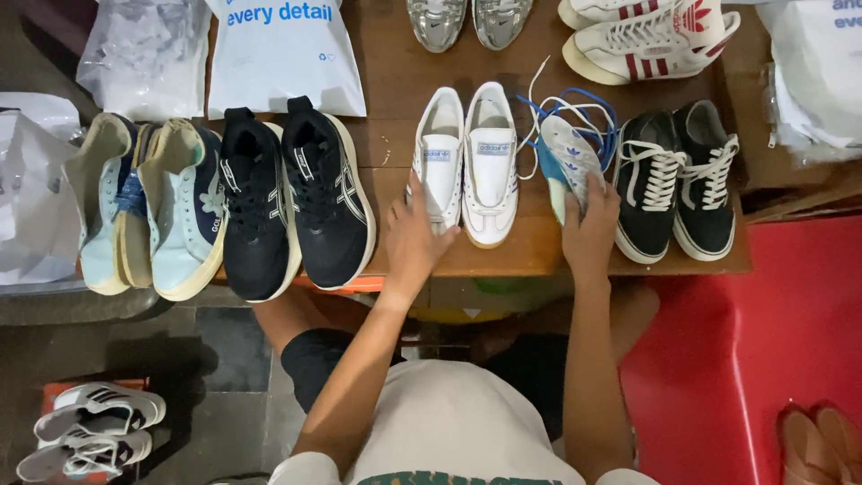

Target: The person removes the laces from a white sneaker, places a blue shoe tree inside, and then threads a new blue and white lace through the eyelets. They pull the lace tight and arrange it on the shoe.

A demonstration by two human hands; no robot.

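A pair of white unlaced sneakers (467, 162) stands side by side near the front of the wooden table (395, 72). My left hand (415, 235) rests on the toe and outer side of the left white sneaker. Just to the right lies a white and light blue patterned piece (566, 157) with loose blue and white laces (584, 112) behind it. My right hand (591, 224) grips the near end of that patterned piece.
Black running shoes (292, 202) and pale blue sneakers (148, 207) stand to the left, black low-top sneakers (678, 184) to the right. Silver shoes (467, 20), white shoes with red stripes (646, 36) and plastic bags (283, 54) lie further back. A red surface (763, 341) sits beside the table.
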